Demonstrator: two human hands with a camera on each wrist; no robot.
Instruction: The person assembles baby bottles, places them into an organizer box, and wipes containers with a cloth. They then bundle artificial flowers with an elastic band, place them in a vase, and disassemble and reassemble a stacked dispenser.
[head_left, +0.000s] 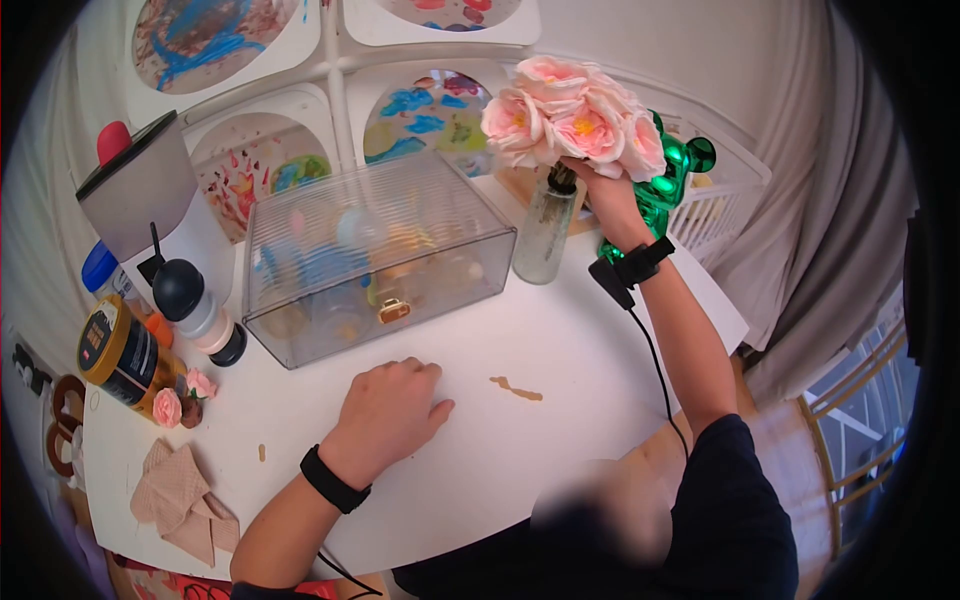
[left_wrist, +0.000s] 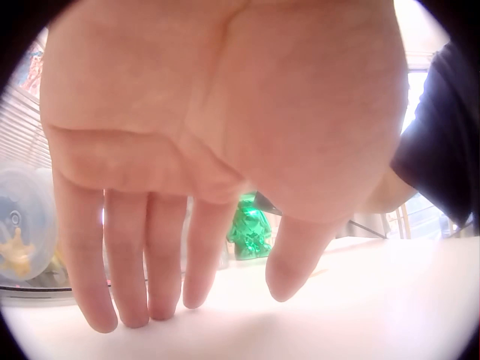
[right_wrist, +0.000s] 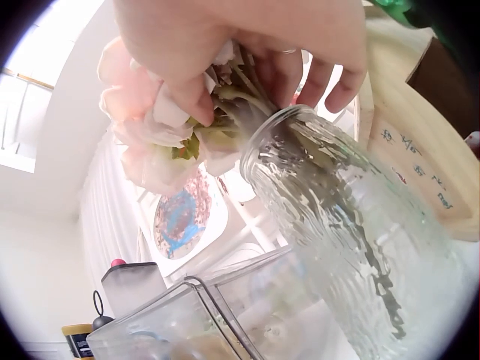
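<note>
A bunch of pink artificial-looking flowers (head_left: 575,120) stands in a clear ribbed glass vase (head_left: 545,235) at the back right of the table. My right hand (head_left: 610,205) grips the stems (right_wrist: 251,90) just above the vase's rim, thumb on one side and fingers on the other. Below the rim, the lower stems run down inside the glass (right_wrist: 375,255). My left hand (head_left: 390,410) rests palm down on the white table (head_left: 480,450), holding nothing. In the left wrist view its fingers (left_wrist: 127,262) reach down to the tabletop, thumb apart.
Left of the vase sits a clear lidded box (head_left: 380,260) with a gold clasp. A shiny green bear figure (head_left: 660,190) stands behind my right wrist. At the left are a gold-lidded jar (head_left: 130,355), a black-topped bottle (head_left: 200,310), small pink flowers (head_left: 168,407) and a beige cloth (head_left: 185,500).
</note>
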